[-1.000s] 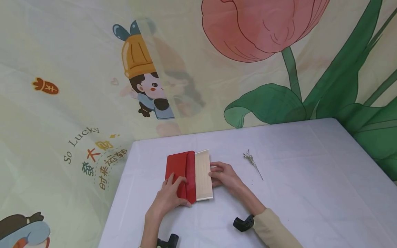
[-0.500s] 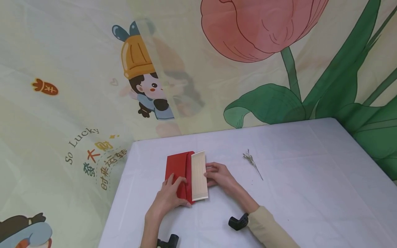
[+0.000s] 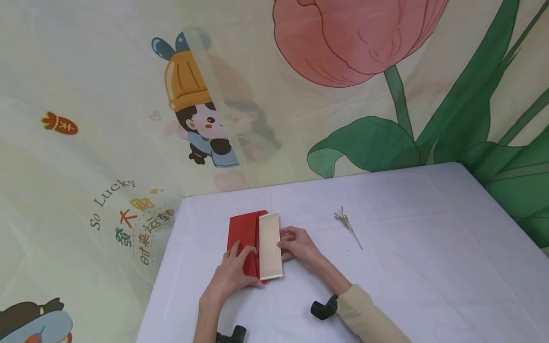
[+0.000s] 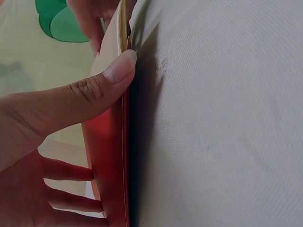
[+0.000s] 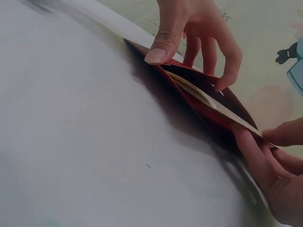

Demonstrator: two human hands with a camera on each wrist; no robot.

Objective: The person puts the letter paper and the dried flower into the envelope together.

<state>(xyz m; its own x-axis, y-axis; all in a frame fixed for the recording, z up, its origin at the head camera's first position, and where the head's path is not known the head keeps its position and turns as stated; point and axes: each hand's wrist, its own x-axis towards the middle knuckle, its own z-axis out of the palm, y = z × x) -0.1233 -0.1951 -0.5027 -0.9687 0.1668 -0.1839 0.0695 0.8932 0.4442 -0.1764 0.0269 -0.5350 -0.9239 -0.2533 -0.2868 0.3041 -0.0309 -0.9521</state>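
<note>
A red envelope (image 3: 242,228) lies on the white table, its opening toward the right. Part of a cream card (image 3: 270,247) is inside the opening; the rest sticks out on the right. My left hand (image 3: 231,269) holds the envelope, thumb at its near edge and fingers over its top face. In the right wrist view, the envelope's mouth (image 5: 208,113) gapes around the card, with a left fingertip at its upper edge. My right hand (image 3: 300,245) pinches the card's outer edge, thumb above and fingers beneath. How deep the card reaches inside is hidden.
A small dried flower sprig (image 3: 348,227) lies on the white tablecloth (image 3: 411,267) to the right of my right hand. Behind the table hangs a printed cloth (image 3: 266,95) with a tulip and cartoon figures. Black wrist cameras (image 3: 323,308) sit on both forearms.
My right hand has moved left, sliding the cream card further into the red envelope, so less of it shows. My left hand has stayed on the envelope.
</note>
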